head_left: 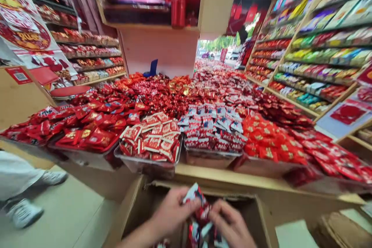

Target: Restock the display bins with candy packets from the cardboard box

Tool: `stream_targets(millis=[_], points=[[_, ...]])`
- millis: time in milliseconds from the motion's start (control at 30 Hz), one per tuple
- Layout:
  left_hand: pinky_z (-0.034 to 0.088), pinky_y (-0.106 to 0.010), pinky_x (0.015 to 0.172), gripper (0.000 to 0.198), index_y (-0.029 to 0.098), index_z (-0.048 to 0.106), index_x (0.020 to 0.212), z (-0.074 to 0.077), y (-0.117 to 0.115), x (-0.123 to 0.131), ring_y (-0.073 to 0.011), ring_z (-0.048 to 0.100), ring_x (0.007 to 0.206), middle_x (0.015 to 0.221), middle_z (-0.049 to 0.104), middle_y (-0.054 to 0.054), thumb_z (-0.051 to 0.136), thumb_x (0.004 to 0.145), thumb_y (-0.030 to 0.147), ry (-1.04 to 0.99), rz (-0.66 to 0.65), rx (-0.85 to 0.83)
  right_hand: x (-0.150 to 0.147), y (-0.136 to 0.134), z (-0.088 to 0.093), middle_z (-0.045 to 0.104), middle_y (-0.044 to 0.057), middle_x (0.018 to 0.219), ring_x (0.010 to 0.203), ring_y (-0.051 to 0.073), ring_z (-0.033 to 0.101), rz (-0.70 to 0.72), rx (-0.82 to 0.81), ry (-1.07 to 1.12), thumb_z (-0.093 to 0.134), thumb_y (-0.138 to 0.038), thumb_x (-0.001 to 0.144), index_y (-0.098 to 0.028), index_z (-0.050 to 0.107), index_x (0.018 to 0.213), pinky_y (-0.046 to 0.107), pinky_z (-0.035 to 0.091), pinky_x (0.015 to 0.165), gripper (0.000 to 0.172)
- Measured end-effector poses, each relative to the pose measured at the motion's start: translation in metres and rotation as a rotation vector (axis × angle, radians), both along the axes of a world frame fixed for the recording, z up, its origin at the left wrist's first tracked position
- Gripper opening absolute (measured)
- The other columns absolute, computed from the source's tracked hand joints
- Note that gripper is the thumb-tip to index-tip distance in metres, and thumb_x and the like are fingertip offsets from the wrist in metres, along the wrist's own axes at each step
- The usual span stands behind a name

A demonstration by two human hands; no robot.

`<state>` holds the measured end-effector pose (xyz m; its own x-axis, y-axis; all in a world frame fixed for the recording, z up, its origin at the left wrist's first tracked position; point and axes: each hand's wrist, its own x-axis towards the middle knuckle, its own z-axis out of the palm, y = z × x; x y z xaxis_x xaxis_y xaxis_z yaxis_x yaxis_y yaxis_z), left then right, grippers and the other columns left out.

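Observation:
Over an open cardboard box (263, 217), my left hand (173, 210) pinches a red and white wrapped packet (198, 201) between thumb and fingers. Close by on the right, my right hand (229, 223) has curled fingers at the packet's lower right edge; whether it grips the packet is unclear. More red and white packets (194, 234) lie below the hands inside the box. Just beyond stands a clear bin heaped with similar white, blue and red packets (213, 128). Left of it, a clear tub holds cream and red packets (155, 137).
Heaps of red packets (95, 124) and orange-red packets (270, 137) fill the display. Its wooden front edge (209, 172) runs behind the box. Stocked shelves (322, 54) line the right side. A person's leg and shoes (26, 213) show at lower left.

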<state>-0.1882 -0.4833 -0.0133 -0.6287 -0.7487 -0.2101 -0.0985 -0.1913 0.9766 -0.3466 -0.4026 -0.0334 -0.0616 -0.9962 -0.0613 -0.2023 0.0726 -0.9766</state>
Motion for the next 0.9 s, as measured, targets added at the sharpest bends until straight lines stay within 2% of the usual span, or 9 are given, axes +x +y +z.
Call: stream_targets(millis=[133,300,433,533,600,667,733,800,900], points=[[0.039,-0.020,0.046,0.041,0.013,0.058,0.060,0.032,-0.004,-0.015,-0.0084,0.045,0.045,0.052,0.053,0.000,0.053,0.075,0.051,0.125,0.005,-0.066,-0.003,-0.004,0.018,0.051,-0.002,0.059,0.055,0.011,0.046,-0.121,-0.103,-0.277,0.054,-0.045,0.076,-0.018,0.050,0.062,0.022,0.039,0.054,0.030],[0.041,-0.019,0.045,0.038,0.013,0.059,0.063,0.043,-0.004,-0.029,-0.0084,0.047,0.048,0.056,0.057,0.000,0.055,0.074,0.049,0.273,0.059,0.001,-0.007,-0.008,0.031,0.053,-0.001,0.061,0.057,0.011,0.049,-0.155,-0.239,-0.305,0.050,-0.035,0.082,-0.019,0.052,0.067,0.023,0.041,0.055,0.022],[0.044,-0.020,0.053,0.039,0.015,0.061,0.078,0.044,-0.008,-0.026,-0.0101,0.055,0.057,0.068,0.061,-0.002,0.055,0.073,0.053,0.245,0.046,0.008,-0.016,-0.010,0.041,0.062,0.001,0.074,0.067,0.014,0.057,-0.141,-0.480,0.188,0.049,-0.020,0.082,-0.022,0.058,0.080,0.024,0.046,0.060,0.010],[0.046,-0.024,0.055,0.053,0.020,0.053,0.103,0.045,-0.011,-0.018,-0.0156,0.062,0.065,0.081,0.063,-0.005,0.044,0.074,0.063,0.220,-0.035,0.163,-0.023,-0.012,0.044,0.064,0.005,0.095,0.086,0.019,0.059,-0.087,-0.755,0.599,0.052,-0.008,0.077,-0.026,0.057,0.102,0.030,0.048,0.072,0.031],[0.046,-0.024,0.056,0.050,0.021,0.051,0.105,0.046,-0.012,-0.015,-0.0151,0.061,0.066,0.080,0.063,-0.004,0.048,0.074,0.060,0.243,-0.025,0.195,-0.024,-0.014,0.042,0.063,0.007,0.102,0.094,0.020,0.057,-0.072,-0.860,0.688,0.051,-0.004,0.075,-0.026,0.054,0.109,0.033,0.049,0.077,0.041],[0.046,-0.022,0.061,0.038,0.021,0.053,0.102,0.047,-0.013,-0.016,-0.0129,0.059,0.069,0.082,0.062,-0.003,0.060,0.073,0.045,0.281,0.043,0.146,-0.022,-0.017,0.037,0.059,0.009,0.109,0.101,0.021,0.054,-0.149,-0.826,0.654,0.051,-0.005,0.075,-0.026,0.054,0.109,0.035,0.048,0.081,0.040],[0.047,-0.022,0.067,0.040,0.024,0.049,0.108,0.048,-0.014,-0.020,-0.0117,0.058,0.073,0.091,0.062,-0.002,0.065,0.072,0.030,0.351,0.091,0.102,-0.017,-0.021,0.034,0.056,0.010,0.113,0.103,0.021,0.054,-0.288,-0.702,0.489,0.052,-0.011,0.077,-0.024,0.053,0.108,0.035,0.048,0.083,0.034],[0.048,-0.024,0.069,0.045,0.025,0.044,0.113,0.048,-0.015,-0.027,-0.0117,0.058,0.074,0.095,0.062,-0.003,0.064,0.073,0.024,0.438,0.122,0.087,-0.012,-0.026,0.032,0.059,0.010,0.107,0.094,0.020,0.059,-0.368,-0.502,0.202,0.053,-0.020,0.079,-0.022,0.050,0.108,0.032,0.051,0.076,0.029],[0.048,-0.023,0.069,0.045,0.023,0.041,0.113,0.047,-0.016,-0.038,-0.0120,0.059,0.076,0.095,0.063,-0.004,0.063,0.074,0.022,0.514,0.208,0.057,-0.008,-0.038,0.033,0.064,0.006,0.090,0.072,0.016,0.062,-0.382,-0.265,-0.224,0.051,-0.034,0.082,-0.020,0.052,0.102,0.025,0.052,0.058,0.024]])
